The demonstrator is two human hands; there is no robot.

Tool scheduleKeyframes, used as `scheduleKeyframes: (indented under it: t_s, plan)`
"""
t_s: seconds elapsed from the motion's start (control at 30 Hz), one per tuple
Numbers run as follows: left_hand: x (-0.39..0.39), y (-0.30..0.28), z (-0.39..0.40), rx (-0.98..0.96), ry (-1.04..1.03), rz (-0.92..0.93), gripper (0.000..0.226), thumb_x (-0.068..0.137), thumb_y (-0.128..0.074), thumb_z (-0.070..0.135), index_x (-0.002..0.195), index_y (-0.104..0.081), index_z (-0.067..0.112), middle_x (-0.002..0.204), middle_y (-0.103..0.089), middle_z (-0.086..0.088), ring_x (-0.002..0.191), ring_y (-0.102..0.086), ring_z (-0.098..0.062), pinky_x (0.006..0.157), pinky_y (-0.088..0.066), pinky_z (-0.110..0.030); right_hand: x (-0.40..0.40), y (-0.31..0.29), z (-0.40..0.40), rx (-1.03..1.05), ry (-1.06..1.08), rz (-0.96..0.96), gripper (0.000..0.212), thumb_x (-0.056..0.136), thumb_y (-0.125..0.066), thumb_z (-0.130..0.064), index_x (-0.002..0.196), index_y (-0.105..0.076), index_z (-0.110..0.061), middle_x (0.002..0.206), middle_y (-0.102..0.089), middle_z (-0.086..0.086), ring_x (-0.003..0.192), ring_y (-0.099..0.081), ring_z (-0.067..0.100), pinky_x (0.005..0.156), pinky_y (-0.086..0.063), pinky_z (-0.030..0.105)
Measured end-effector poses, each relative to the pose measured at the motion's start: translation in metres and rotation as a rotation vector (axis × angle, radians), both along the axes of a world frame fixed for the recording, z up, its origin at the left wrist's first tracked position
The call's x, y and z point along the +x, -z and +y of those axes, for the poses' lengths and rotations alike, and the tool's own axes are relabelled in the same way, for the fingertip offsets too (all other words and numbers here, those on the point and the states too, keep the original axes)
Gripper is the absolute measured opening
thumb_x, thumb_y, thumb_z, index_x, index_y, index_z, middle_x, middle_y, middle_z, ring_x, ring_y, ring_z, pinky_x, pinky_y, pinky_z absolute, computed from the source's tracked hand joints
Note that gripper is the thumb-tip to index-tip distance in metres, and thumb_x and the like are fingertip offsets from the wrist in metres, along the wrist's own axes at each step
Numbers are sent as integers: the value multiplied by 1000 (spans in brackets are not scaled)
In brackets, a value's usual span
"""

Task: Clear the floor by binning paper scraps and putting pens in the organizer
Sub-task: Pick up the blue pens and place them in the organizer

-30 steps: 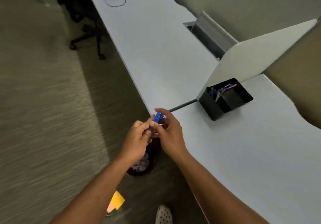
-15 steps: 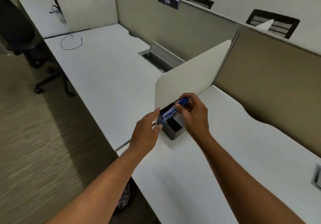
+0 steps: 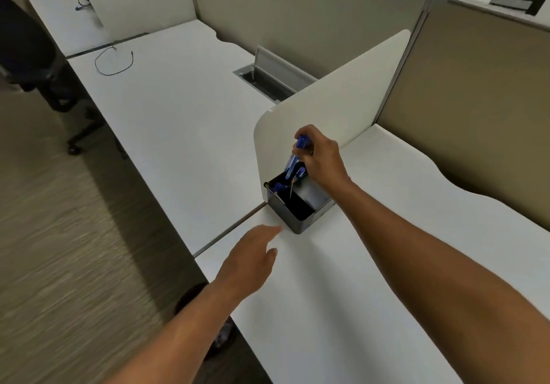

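Observation:
A black organizer stands on the white desk against the foot of a cream divider panel. Several blue pens lie in its left compartment. My right hand is above the organizer and grips a blue pen near its cap, with the pen upright and its lower end dipping into the box. My left hand hovers over the desk just in front of the organizer, its fingers relaxed and holding nothing. A dark round bin stands on the floor under the desk edge, mostly hidden by my left forearm.
The cream divider rises behind the organizer. A loose black cable and an open cable hatch lie on the neighbouring desk. A dark office chair stands at the far left on the carpet.
My left hand let go of the pen and drew back toward me. My right hand turned the pen upright and lowered it into the organizer. The camera moved closer.

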State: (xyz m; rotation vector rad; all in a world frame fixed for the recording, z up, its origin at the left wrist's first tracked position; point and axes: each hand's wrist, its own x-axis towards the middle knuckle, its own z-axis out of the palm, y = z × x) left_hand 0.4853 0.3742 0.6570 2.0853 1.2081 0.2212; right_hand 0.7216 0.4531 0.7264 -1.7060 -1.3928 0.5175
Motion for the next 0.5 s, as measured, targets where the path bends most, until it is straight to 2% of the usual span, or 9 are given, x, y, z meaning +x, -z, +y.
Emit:
scheduleKeyframes:
  t_s: [0.07, 0.13, 0.27, 0.37, 0.5]
  plan:
    - [-2, 2, -3, 9, 4, 6, 48, 106, -49, 27, 151, -42, 39, 156, -44, 12, 149, -33, -5, 122, -34, -30, 2, -4, -2, 28, 42, 69, 24, 97, -68, -7, 116, -58, -17, 107, -65, 7, 90, -68, 14, 64, -59, 13]
    - [-8, 3, -5, 27, 3, 4, 46, 105, -51, 26, 149, -45, 39, 151, -49, 14, 144, -39, -3, 119, -35, -24, 4, -7, -14, 74, 81, 114, 26, 96, -71, -11, 117, -58, -20, 107, -65, 2, 91, -69, 11, 70, -58, 11]
    - [-16, 3, -8, 14, -18, -10, 43, 104, -53, 23, 146, -51, 35, 144, -55, 18, 134, -48, 2, 111, -35, -14, 9, 13, -60, 55, 59, 12, 23, 97, -71, -12, 114, -60, -24, 101, -68, 0, 87, -67, 6, 81, -60, 22]
    - [-13, 4, -8, 4, -16, -9, 43, 104, -54, 21, 146, -51, 32, 143, -56, 17, 133, -49, 1, 111, -36, -15, 9, 34, -77, 2, 4, -38, 28, 96, -69, -4, 116, -61, -21, 104, -68, 5, 95, -68, 18, 90, -62, 38]
    - [-4, 4, -11, -15, -19, -11, 44, 104, -55, 20, 146, -51, 31, 140, -58, 16, 132, -50, 1, 108, -37, -14, 3, 48, -76, -50, -38, -101, 31, 96, -67, -2, 123, -61, -15, 112, -67, 8, 102, -68, 22, 95, -60, 35]
